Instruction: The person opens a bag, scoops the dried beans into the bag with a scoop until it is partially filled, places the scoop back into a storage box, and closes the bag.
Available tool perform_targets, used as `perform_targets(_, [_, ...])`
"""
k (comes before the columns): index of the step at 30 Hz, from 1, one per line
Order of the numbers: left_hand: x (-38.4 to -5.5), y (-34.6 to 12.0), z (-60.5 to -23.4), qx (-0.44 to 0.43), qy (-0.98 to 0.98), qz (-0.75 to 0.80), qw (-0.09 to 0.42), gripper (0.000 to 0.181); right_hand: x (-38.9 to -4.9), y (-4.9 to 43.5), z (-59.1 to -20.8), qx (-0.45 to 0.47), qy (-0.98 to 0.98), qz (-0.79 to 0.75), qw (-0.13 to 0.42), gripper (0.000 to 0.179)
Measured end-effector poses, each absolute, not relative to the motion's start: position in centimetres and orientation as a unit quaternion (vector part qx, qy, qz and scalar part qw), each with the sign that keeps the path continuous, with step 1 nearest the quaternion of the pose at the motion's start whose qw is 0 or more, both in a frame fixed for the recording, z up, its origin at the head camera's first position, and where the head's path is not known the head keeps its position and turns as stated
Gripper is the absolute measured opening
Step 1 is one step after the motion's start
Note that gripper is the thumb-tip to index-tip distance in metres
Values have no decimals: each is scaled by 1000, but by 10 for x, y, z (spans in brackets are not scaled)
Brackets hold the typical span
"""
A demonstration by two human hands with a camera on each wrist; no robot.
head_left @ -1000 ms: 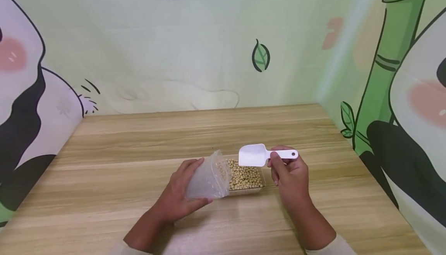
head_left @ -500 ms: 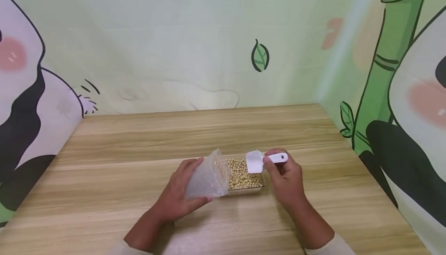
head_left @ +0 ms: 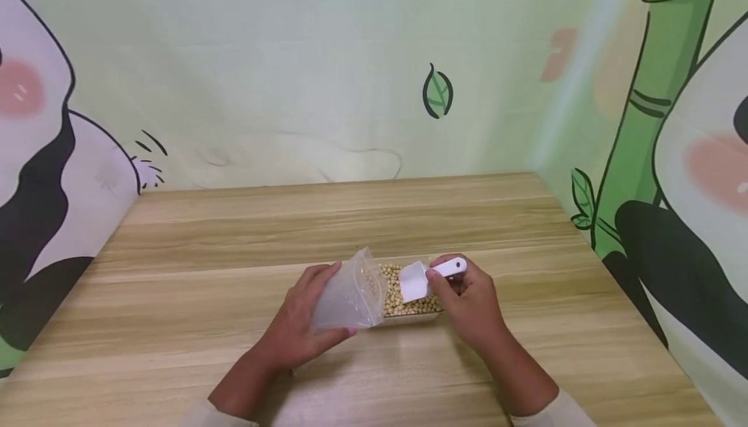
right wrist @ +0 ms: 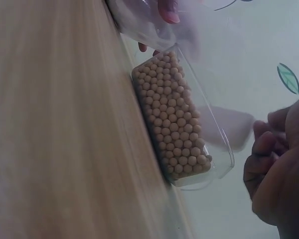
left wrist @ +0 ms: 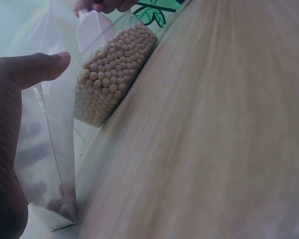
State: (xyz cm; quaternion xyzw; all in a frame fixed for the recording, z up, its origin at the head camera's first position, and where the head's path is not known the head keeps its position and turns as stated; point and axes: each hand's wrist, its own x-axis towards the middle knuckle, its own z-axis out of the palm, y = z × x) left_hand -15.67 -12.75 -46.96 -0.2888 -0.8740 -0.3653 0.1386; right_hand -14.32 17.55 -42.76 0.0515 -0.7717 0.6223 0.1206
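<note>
My left hand [head_left: 295, 326] grips a clear plastic bag [head_left: 346, 297] that leans with its mouth toward a transparent box [head_left: 411, 318]. In the left wrist view, the thumb lies across the near side of the bag and fingers show through the plastic. A few soybeans [left wrist: 65, 203] sit in the bag's bottom corner. The box holds many soybeans [right wrist: 172, 114], heaped near its rim. My right hand [head_left: 474, 300] pinches the handle of a white plastic scoop [head_left: 412, 281], its blade tilted down over the beans. Whether the blade touches them cannot be told.
Box and bag rest on a wood-grain table [head_left: 234, 232]. A pale green printed backdrop [head_left: 350, 89] with pandas, bamboo and leaves stands behind and at both sides.
The right hand has shifted left and slightly down, and the scoop has turned from level to tilted, its blade lower over the beans. The left hand and bag hold almost still.
</note>
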Motion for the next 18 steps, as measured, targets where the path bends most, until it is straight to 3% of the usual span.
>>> perform_targets(8, [-157, -127, -469, -287, -871, -377, 127, 106, -150, 180, -425, -60, -763, 642, 44, 15])
perform_targets(18, [-158, -128, -470, -294, -871, -369, 140, 105, -153, 183, -424, -69, -731, 679, -20, 19])
